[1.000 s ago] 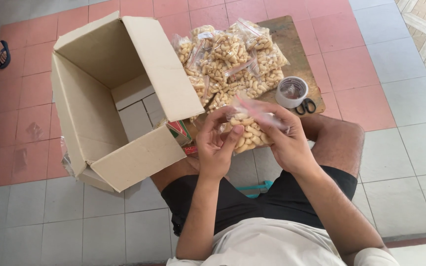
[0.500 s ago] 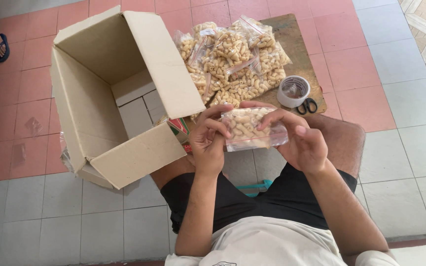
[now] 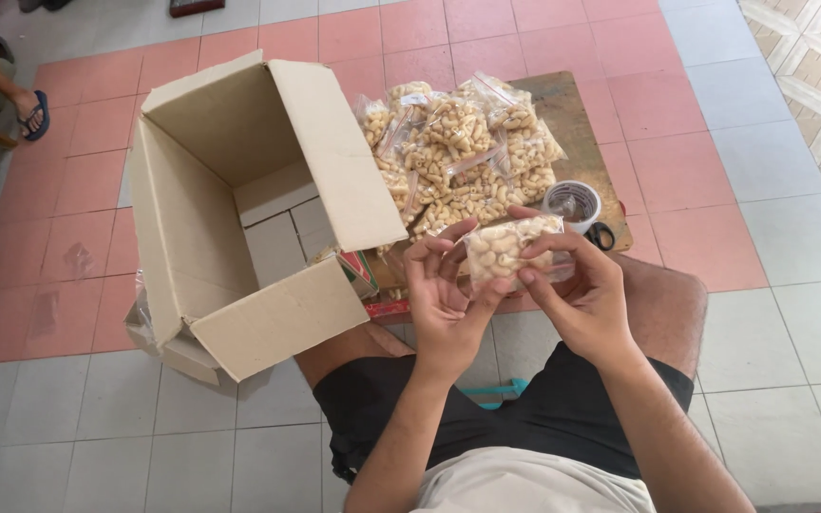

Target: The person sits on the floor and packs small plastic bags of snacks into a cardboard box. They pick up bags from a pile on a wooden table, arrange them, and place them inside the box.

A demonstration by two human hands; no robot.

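Sandalled foot (image 3: 30, 109) cut by edge.

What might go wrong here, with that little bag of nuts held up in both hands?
The small clear bag of cashews is pinched only by the fingertips of the left hand and right hand, so it may slip. It hangs above the heaped pile of bags, which might topple toward the open cardboard box.

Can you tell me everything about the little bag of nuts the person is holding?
The small clear plastic bag of pale cashew nuts looks full and lumpy. It is held up in the air, lying sideways, above the person's lap and in front of the pile of similar bags. The left hand pinches its left end and the right hand its right end, fingers curled around the edges. Whether it is sealed cannot be told.
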